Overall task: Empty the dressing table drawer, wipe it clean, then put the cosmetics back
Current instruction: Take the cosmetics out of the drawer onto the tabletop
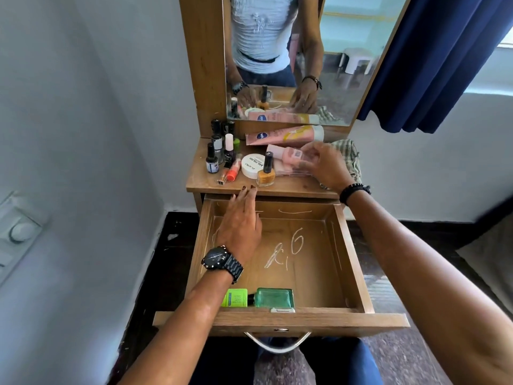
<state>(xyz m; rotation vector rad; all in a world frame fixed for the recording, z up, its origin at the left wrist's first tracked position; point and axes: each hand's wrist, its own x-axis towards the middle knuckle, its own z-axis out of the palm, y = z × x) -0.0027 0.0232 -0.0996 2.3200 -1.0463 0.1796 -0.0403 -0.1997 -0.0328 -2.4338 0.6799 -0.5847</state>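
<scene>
Drawer (352,262), pulled out, nearly emptied; wiping and refilling not yet begun, by the look of it.

Contents left: green bottle (273,298) and lime box (234,297), both against the front wall; chalk-like marks on the floor. Left hand (240,223) flat, fingers extended, holding nothing, over the back left corner. Right hand (324,165) curled around a pink tube (288,154) at the tabletop's (294,188) right side. Polish bottles (219,154), orange polish (266,173), white jar (251,165), cloth (348,151) stand on top.
</scene>
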